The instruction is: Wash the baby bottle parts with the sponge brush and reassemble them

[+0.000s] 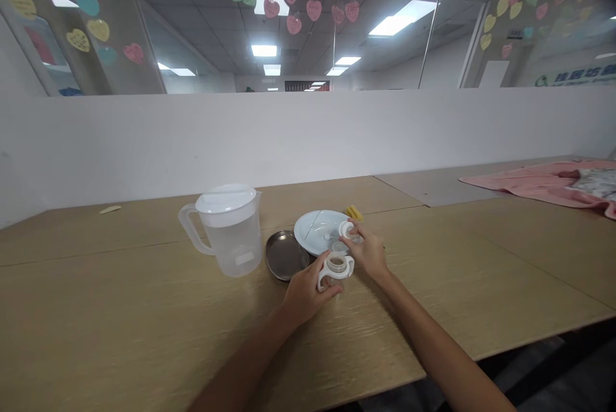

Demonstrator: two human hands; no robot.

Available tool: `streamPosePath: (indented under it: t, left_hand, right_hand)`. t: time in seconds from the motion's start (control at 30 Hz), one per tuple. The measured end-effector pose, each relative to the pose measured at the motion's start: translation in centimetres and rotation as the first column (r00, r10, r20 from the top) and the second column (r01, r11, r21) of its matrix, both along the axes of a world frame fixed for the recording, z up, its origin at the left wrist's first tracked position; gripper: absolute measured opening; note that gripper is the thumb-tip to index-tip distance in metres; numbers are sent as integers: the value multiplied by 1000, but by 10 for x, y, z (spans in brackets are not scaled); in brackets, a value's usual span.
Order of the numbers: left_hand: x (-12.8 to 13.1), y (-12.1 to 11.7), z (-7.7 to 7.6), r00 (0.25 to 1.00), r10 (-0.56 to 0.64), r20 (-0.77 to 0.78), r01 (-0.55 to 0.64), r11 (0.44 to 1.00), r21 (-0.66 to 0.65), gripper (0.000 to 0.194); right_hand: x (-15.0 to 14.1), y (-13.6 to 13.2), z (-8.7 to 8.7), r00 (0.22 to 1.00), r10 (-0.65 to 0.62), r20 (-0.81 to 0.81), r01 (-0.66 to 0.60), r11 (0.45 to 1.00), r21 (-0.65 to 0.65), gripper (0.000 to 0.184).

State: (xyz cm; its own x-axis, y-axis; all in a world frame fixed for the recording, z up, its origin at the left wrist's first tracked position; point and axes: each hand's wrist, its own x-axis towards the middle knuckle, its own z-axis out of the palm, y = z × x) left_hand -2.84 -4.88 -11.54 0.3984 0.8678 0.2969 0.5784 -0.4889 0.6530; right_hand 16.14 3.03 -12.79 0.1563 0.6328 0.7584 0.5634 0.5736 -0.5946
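Note:
My left hand (304, 293) is wrapped round a small clear baby bottle (333, 280) with a white two-handled collar. The bottle stands upright with its mouth open at the top, low over the table or on it; I cannot tell which. In my right hand (370, 253) a white cap (345, 230) with a clear part is pinched between the fingers, just behind the bottle and over the edge of a pale blue plate (310, 223). Small clear items lie on the plate, too small to name. Left of it, partly under its rim, is a dark metal tray (283, 261).
A lidded translucent pitcher (237, 242) stands left of the tray, its handle pointing left. Behind the plate lies a yellow ridged piece (355, 212). A pink cloth (534, 180) covers the far right of the wooden table (144, 316), which meets a white wall (231, 136).

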Motion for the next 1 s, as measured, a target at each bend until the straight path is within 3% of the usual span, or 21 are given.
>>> streamPosePath:
  t: [0.27, 0.43, 0.53, 0.7, 0.87, 1.0]
  left_hand:
    - [0, -2, 3, 1000, 5, 10, -5, 1000, 7, 73]
    - [0, -1, 1, 1000, 3, 11, -3, 1000, 8, 74]
    - [0, -1, 0, 1000, 3, 12, -3, 1000, 6, 75]
    - [0, -1, 0, 1000, 7, 0, -7, 1000, -13, 75]
    - [0, 0, -1, 1000, 6, -6, -6, 1000, -7, 75]
    - [0, 1, -3, 1000, 9, -16, -9, 1000, 5, 75]
  right_hand:
    - [1, 1, -3, 996, -36, -81, 39, 998, 42, 29]
    - [-1, 2, -3, 993, 70, -99, -67, 997, 37, 29]
    - [-2, 2, -3, 994, 101, -47, -100, 995, 12, 31]
    - [-1, -4, 2, 995, 40, 92, -38, 999, -19, 41]
    - [-1, -5, 4, 993, 45, 112, -39, 998, -52, 50]
    - [0, 0, 0, 990, 36, 138, -32, 999, -38, 41]
